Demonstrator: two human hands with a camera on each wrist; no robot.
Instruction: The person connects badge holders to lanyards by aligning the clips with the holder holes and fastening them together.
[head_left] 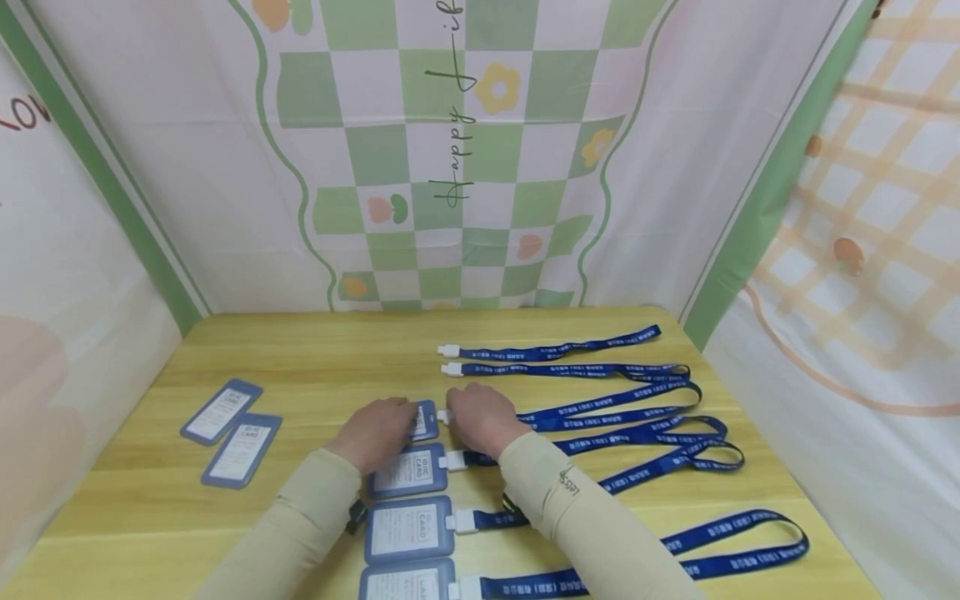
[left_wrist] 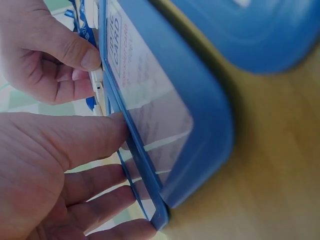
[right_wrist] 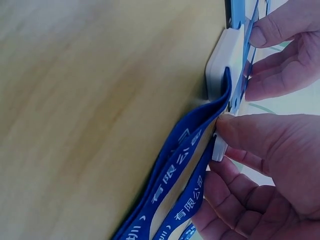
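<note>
My left hand (head_left: 375, 433) pinches a blue-framed ID card holder (head_left: 425, 419) by its sides, thumb on one edge and fingers spread along the other. Against its top end, my right hand (head_left: 483, 417) grips the white clip (right_wrist: 219, 148) of a dark blue lanyard (right_wrist: 192, 200) between thumb and curled fingers. The right hand covers most of this clip in the head view. Just nearer lies another card holder (head_left: 408, 471), its white clip (head_left: 453, 460) at its top end. In the left wrist view this nearer holder (left_wrist: 155, 100) overlaps the held one.
Two more card holders (head_left: 251, 433) with clips and lanyards line the near side of the wooden table (head_left: 135, 508). Two loose holders (head_left: 222, 411) lie at the left, one overlapping the other. At the back right, two lanyards (head_left: 555, 350) lie stretched out with white clips leftward.
</note>
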